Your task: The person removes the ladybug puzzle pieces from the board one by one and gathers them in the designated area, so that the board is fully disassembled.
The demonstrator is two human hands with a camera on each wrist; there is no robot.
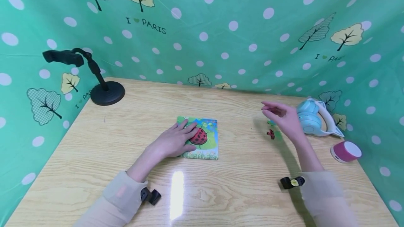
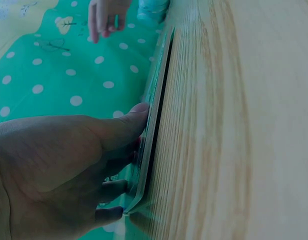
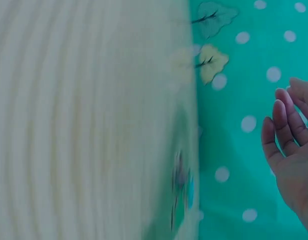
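Note:
A flat picture board [image 1: 206, 153], showing a red ladybug on green and blue, lies on the table. My left hand [image 1: 176, 139] rests on its left part, fingers spread over the picture and covering some of it. In the left wrist view, the thumb [image 2: 136, 117] touches the board's face [image 2: 153, 107] near its edge. Off to the right, my right hand [image 1: 285, 118] hovers above the table with loosely bent fingers and nothing between them. Small loose picture pieces [image 1: 277, 136], green with red, lie beneath it, partly hidden by the hand.
Pale blue headphones [image 1: 310, 118] lie just right of the right hand, with a pink and white cylinder [image 1: 345, 151] nearer the table's right edge. A black stand [image 1: 107, 93] occupies the back left. Green dotted cloth [image 1: 202, 52] hangs around the table [image 1: 240, 185].

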